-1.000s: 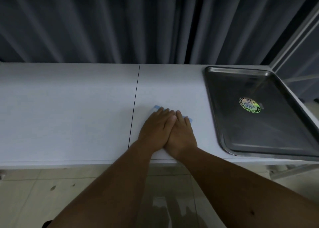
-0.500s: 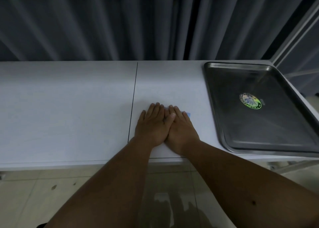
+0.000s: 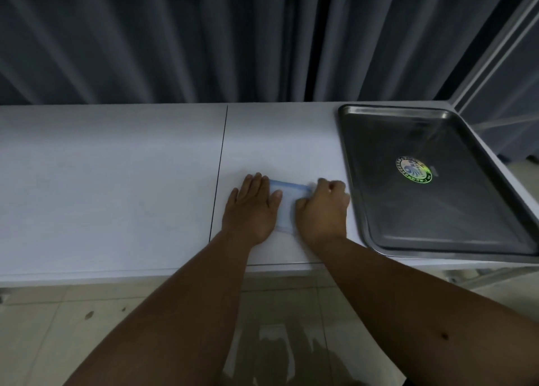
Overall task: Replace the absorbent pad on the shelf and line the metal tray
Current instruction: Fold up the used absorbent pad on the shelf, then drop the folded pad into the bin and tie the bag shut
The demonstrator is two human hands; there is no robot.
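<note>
Folded absorbent pad (image 3: 284,207), pale with a blue edge, flat on the white bench (image 3: 116,187) just left of the metal tray (image 3: 437,239), near the bench's front edge. Mostly covered by both hands; only a strip shows between them.

Left hand (image 3: 252,207): fingers (image 3: 256,182) straight and close together, palm down, pressing the pad's end farthest from the tray. Right hand (image 3: 322,210): fingers curled at the pad's tray-side edge, apparently pinching a layer there; exact grip blurred, cannot confirm.

Metal tray unlined, bare apart from a round holographic sticker (image 3: 413,170) on its floor. Dark curtain (image 3: 262,35) behind the bench.

Step in hand, as judged: unfolding the pad, left end anchored, right end being drawn toward the tray. Lining not yet begun.

Next move likely calls for: keeping the anchored end pinned while opening the free layer fully, then lifting the spread sheet by its corners over the tray rim. Thin, limp material; likely to crease or fold back if dragged.
</note>
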